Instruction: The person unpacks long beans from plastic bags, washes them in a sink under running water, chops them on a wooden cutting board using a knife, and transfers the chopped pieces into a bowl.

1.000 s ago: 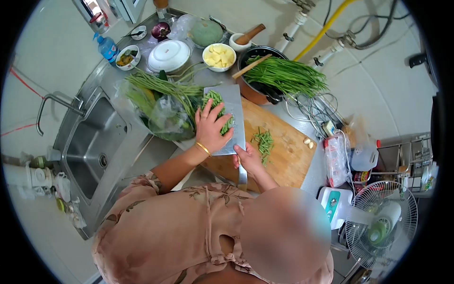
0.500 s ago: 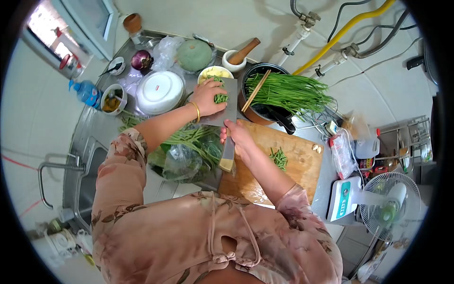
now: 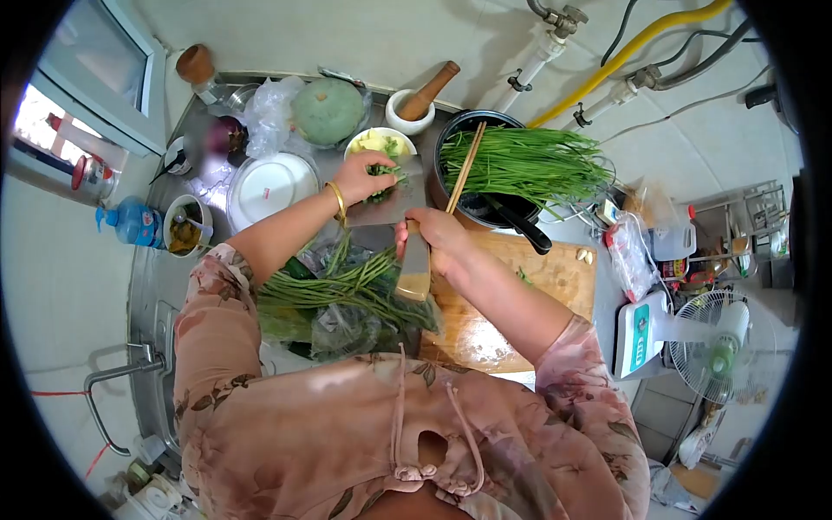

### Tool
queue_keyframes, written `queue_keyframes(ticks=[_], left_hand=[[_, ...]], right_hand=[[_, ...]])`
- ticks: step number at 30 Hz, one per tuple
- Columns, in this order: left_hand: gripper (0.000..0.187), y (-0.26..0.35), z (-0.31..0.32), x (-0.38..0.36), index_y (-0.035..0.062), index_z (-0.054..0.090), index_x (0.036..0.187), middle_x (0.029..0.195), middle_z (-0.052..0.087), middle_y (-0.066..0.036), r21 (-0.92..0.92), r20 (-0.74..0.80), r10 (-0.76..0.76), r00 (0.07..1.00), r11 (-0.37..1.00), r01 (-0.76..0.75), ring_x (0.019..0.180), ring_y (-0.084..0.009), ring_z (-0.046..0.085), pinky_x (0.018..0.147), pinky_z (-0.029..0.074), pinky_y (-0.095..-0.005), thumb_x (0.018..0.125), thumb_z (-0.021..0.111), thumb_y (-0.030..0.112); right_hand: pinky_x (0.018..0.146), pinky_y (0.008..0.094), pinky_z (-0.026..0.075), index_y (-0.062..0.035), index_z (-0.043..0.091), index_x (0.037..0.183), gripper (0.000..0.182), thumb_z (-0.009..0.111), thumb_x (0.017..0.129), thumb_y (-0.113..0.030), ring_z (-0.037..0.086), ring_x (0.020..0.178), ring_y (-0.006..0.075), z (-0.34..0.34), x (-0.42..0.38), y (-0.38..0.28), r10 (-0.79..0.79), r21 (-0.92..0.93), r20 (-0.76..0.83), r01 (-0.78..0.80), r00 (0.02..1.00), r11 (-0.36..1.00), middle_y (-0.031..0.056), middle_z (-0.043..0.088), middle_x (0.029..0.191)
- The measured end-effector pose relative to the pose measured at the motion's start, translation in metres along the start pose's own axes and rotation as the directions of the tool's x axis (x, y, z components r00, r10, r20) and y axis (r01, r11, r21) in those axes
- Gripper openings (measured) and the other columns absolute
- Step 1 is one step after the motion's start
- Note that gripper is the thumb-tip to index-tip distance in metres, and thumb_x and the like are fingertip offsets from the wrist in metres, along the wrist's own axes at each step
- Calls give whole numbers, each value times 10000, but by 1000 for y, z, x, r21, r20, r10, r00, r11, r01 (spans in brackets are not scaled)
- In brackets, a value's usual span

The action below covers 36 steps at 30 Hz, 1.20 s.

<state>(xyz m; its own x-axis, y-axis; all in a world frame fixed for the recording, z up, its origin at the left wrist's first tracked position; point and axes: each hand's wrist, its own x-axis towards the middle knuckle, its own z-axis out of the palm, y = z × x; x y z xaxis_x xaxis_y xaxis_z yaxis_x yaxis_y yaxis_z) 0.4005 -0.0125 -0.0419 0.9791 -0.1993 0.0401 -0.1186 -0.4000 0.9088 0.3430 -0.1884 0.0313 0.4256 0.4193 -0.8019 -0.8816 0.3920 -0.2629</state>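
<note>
My right hand (image 3: 436, 236) is closed round the handle of a cleaver (image 3: 368, 214), whose wide blade lies flat toward the back left. Short pieces of cut green beans (image 3: 378, 192) rest on the blade. My left hand (image 3: 357, 178), with a gold bangle at the wrist, is over the blade, its fingers and thumb curled about some of these pieces. Just behind is a white bowl (image 3: 350, 149) of pale yellow chunks. Below the blade, long green beans (image 3: 347, 290) lie on plastic bags. A wooden cutting board (image 3: 485, 321) is under my right forearm, which hides part of it.
A black pot (image 3: 444, 130) at the back right holds chives (image 3: 529, 165), with chopsticks (image 3: 468, 165) across its rim. A stone mortar (image 3: 400, 111), a green melon (image 3: 328, 113) and an upturned white bowl (image 3: 267, 192) stand behind. Right are a kitchen scale (image 3: 640, 336) and a fan (image 3: 721, 347).
The left fingers have drawn in from lying across the bean pieces to curling about them. The view has shifted slightly, and my right forearm covers more of the board.
</note>
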Motion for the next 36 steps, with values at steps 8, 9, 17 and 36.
queue_keyframes(ticks=[8, 9, 17, 36], left_hand=[[233, -13, -4, 20, 47, 677, 897, 1086, 587, -111, -35, 12, -12, 1000, 999, 13, 1026, -200, 546, 920, 388, -295, 697, 709, 160], [228, -13, -3, 22, 44, 678, 892, 1087, 587, -111, -48, 6, -20, 1000, 999, 20, 1031, -200, 544, 921, 388, -296, 699, 710, 161], [263, -8, -9, 30, 101, 675, 963, 1156, 565, -111, -59, 218, 279, 935, 960, -273, 1113, -223, 498, 967, 359, -336, 756, 688, 263], [141, -57, 8, 47, 169, 670, 917, 1262, 500, -49, 389, -5, 204, 979, 902, -187, 1313, -283, 270, 1029, 119, -588, 814, 584, 211]], right_hand=[[502, 342, 462, 7, 400, 902, 78, 408, 862, -59, 480, 527, 185, 10, 5, -15, 9, 6, -38, -9, 999, 1000, 97, 482, 683], [499, 343, 463, 12, 406, 893, 75, 411, 858, -55, 479, 523, 186, 11, 4, -17, 7, 12, -27, -6, 1000, 1000, 99, 482, 678], [478, 281, 454, -37, 405, 789, 105, 387, 861, -111, 465, 524, 135, 19, -8, -32, 18, -63, -8, -18, 1000, 998, 42, 471, 644], [446, 293, 440, -15, 415, 836, 64, 424, 848, -77, 467, 514, 146, 7, -36, -28, -16, -226, -52, 4, 999, 974, 63, 479, 645]])
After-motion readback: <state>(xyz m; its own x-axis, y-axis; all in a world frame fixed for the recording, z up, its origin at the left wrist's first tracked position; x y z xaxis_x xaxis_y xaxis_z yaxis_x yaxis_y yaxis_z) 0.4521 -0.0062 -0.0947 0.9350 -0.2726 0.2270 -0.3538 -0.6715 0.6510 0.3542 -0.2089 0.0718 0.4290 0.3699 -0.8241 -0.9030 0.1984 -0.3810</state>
